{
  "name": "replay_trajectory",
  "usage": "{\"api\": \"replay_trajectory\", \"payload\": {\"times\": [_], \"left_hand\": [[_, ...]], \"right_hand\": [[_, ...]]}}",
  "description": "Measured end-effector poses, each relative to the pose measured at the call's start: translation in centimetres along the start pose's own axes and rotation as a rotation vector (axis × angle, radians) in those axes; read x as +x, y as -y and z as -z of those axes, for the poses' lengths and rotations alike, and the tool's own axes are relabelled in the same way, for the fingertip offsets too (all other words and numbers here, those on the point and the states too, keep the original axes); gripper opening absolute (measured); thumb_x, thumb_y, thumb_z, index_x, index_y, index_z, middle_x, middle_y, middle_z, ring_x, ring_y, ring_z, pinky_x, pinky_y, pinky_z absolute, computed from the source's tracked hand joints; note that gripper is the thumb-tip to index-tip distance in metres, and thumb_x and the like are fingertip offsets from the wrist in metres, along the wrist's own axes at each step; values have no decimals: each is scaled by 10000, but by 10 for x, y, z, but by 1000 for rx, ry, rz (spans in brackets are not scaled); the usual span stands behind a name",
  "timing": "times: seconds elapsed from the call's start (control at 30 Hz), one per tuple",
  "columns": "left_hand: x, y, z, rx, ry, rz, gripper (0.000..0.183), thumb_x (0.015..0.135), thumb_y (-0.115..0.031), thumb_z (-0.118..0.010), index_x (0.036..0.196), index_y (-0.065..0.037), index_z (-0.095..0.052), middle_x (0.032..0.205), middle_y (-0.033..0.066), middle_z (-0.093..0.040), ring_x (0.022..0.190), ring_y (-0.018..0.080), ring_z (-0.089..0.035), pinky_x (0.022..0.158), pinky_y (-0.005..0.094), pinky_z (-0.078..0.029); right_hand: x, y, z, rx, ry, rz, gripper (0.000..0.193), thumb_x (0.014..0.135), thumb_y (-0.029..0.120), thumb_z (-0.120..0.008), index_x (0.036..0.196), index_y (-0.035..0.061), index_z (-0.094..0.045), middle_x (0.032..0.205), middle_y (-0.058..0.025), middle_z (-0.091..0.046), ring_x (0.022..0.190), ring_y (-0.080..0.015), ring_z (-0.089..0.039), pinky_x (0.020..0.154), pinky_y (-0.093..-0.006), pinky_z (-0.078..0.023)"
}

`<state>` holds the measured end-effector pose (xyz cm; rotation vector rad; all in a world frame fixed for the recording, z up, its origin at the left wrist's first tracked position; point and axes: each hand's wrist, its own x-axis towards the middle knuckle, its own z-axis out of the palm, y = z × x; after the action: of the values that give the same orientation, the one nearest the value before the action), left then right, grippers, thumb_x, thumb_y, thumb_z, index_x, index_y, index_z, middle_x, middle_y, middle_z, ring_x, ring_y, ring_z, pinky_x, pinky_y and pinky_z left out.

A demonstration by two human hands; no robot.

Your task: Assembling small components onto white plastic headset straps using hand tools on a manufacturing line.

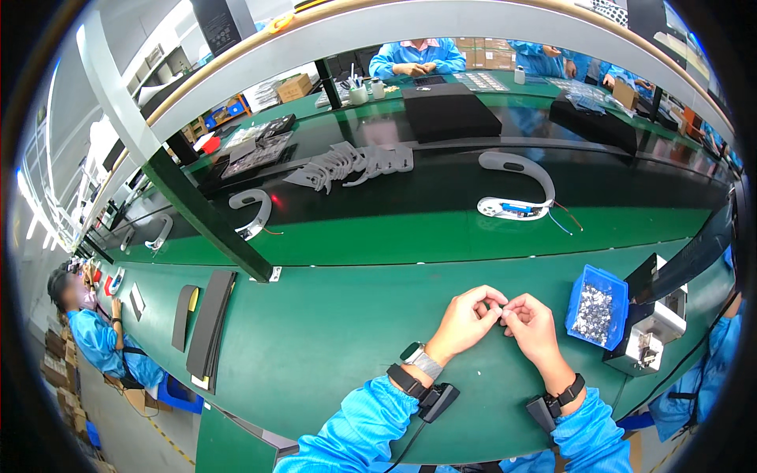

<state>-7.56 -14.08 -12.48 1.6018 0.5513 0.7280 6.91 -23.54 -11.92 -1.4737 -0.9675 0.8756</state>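
Note:
My left hand (467,319) and my right hand (533,325) meet over the green table, thumb and fingertips pinched on each side. Between the fingertips shows a tiny dark piece, too small to name. To the right of my right hand stands a blue plastic bin (620,311) holding many small black and white parts (593,312). A tiny white bit (479,373) lies on the table below my hands.
Right of the bin sits a small bench machine (661,325). Ahead, a dark conveyor carries an opened C-shaped housing (544,177) with wires and grey curved pieces (355,165). Dark foam strips (210,327) lie left. A post (201,213) rises left. Co-workers sit around.

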Motion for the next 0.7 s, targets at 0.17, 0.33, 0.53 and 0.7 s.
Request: {"api": "replay_trajectory", "payload": {"times": [0.17,0.33,0.53,0.7], "left_hand": [[0,2,2,3,2,3,184,865,8,-638,1043,-18,-674,860,-42,-596,653,-16,-471,596,158,-411],[1,2,1,-3,0,5,180,867,4,-638,1042,-20,-675,860,-45,-596,656,-15,-470,598,158,-411],[0,3,1,8,-7,3,160,881,-3,-634,1035,-18,-675,853,-45,-607,656,-13,-469,597,164,-411],[0,0,-1,9,-13,6,143,890,-7,-630,1025,-15,-676,828,-47,-615,652,-11,-470,593,168,-412]], "right_hand": [[1,0,-1,2,11,18,44,897,10,-650,910,-15,-616,794,-63,-671,697,-96,-658,576,-236,-544],[1,-1,0,11,13,6,46,901,12,-647,917,-16,-613,796,-63,-670,698,-95,-657,577,-234,-540],[0,1,-2,17,4,10,52,903,22,-646,917,-15,-612,793,-60,-671,689,-91,-653,575,-234,-540],[0,-2,0,16,0,11,58,900,26,-649,916,-16,-613,790,-59,-674,679,-88,-651,574,-236,-542]]}}
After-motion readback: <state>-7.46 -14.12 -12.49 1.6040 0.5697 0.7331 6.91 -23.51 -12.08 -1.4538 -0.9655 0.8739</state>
